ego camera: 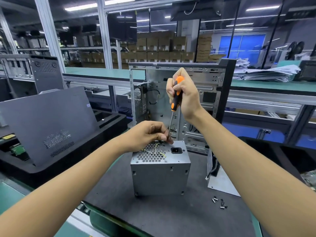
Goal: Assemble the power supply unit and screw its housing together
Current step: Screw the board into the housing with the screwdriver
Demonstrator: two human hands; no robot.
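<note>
The grey metal power supply unit [159,175] stands on the dark mat [153,216], its honeycomb grille and black power socket [176,150] facing up. My right hand [183,96] grips the orange-and-black handle of a screwdriver [176,96], held nearly upright above the unit. Its thin shaft runs down to the far top edge of the housing. My left hand [147,134] rests on the grille and pinches the shaft near its tip, which is hidden behind my fingers. Several loose screws [220,203] lie on the mat to the right.
An open computer case [212,86] stands upright just behind the unit. A grey side panel [49,120] leans at the left over a black foam tray. A metal plate [220,180] with a cable lies right of the unit. Stacked papers [266,74] sit far right.
</note>
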